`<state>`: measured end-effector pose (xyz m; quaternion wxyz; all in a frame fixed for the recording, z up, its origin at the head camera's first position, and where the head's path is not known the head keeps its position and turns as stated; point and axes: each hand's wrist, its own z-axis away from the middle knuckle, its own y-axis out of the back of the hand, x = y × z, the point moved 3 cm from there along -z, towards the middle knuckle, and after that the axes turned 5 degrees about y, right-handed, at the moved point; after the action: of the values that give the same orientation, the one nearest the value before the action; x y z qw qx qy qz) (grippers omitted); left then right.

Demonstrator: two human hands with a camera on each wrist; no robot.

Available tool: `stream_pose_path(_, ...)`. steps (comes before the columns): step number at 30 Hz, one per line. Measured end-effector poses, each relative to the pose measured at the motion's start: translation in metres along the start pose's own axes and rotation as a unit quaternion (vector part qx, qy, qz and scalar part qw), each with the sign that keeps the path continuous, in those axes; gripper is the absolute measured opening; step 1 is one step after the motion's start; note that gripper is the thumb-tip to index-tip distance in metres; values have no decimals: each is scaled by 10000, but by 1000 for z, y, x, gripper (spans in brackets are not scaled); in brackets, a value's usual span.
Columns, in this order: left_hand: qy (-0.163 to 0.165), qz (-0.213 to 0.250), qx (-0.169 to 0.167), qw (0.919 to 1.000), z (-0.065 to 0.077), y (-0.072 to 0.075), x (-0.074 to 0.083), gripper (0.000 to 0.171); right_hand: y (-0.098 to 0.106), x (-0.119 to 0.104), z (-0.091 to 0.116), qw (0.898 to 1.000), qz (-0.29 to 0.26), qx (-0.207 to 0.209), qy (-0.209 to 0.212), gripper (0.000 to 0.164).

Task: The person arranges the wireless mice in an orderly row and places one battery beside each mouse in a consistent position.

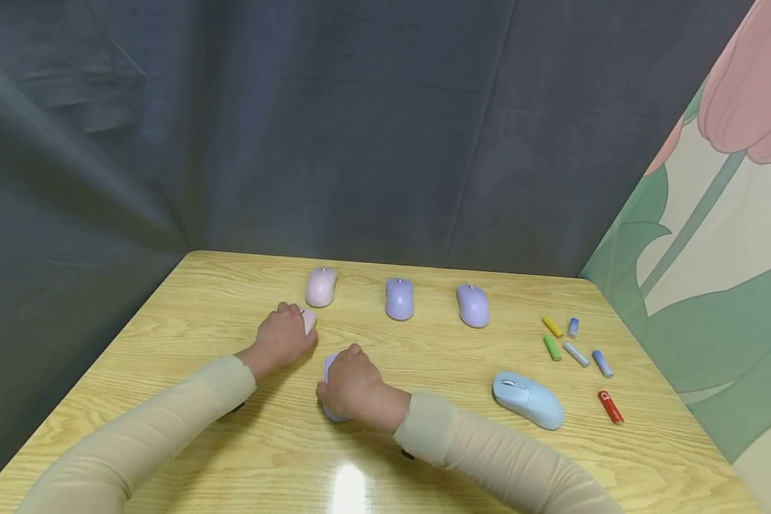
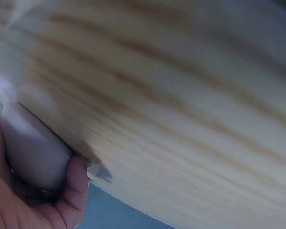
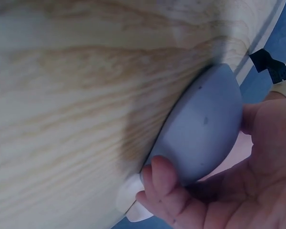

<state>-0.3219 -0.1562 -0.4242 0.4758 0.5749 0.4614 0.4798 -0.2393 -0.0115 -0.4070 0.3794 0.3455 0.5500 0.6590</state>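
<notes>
My left hand (image 1: 285, 335) holds a pale pink computer mouse (image 1: 309, 321) on the wooden table, left of the middle. In the left wrist view, thumb and fingers sit on opposite sides of that mouse, whose underside edge lies along the tabletop. Closer to me, my right hand (image 1: 356, 385) grips a purple computer mouse (image 3: 200, 129), fingers and thumb at its two sides. From the head camera most of this purple mouse is hidden beneath the hand. Just beyond the left hand lies another pale pink mouse (image 1: 321, 288).
Two more purple mice, one near the middle (image 1: 400, 298) and one further right (image 1: 473, 305), lie along the far side. A larger light blue mouse (image 1: 528, 400) lies right of my right hand. Several small coloured cylinders, including a red one (image 1: 610, 407), are scattered at the right.
</notes>
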Motion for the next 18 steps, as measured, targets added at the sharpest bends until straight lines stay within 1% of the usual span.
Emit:
stream_pose_path(2,5,22,23,10000,0,0,1,56,0,0,1,9999,103,44,57,68)
stream_pose_path(6,26,45,76,10000,1,0,1,54,-3,-1,1,9987,474,98,178,65)
stream_pose_path(9,27,68,132,9999,1,-1,1,54,-5,0,2,9984,544,91,153,64)
stream_pose_path(13,-17,69,184,9998,1,-1,1,53,-6,2,3,9998,211,46,-30,64)
stream_pose_path(18,-39,66,143,9999,1,0,1,53,-3,7,4,9997,-175,36,-194,62)
